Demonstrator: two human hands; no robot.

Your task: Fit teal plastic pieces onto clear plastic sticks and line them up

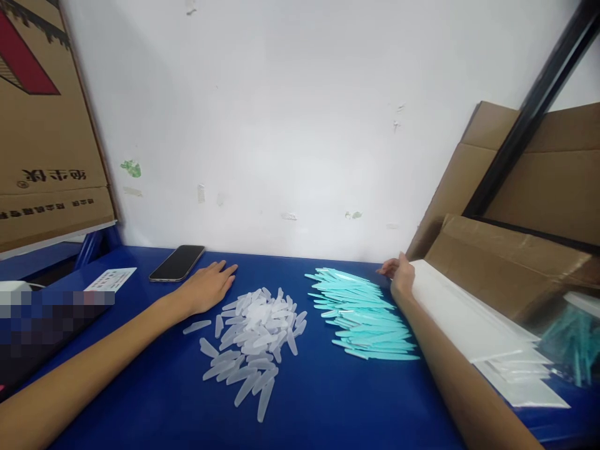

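My left hand [210, 286] lies flat on the blue table, fingers stretched out, between a phone and a loose heap of small translucent white plastic pieces [262, 325], shaped like short blade covers. To the right of that heap, slim turquoise plastic sticks [360, 312] with tapered ends are piled roughly parallel. Just beyond their right side, my right hand [399, 278] rests near white flat packets [459, 312]. Its fingers are loosely bent and apart, with nothing visible in them, though part of the hand is turned away.
A black phone [178, 262] and a printed card [110, 279] lie at the left. Cardboard boxes [47, 125] flank the blue table [319, 406], and a white wall [281, 125] closes the back. A clear bag of turquoise pieces [574, 337] sits far right, near a black post [529, 112].
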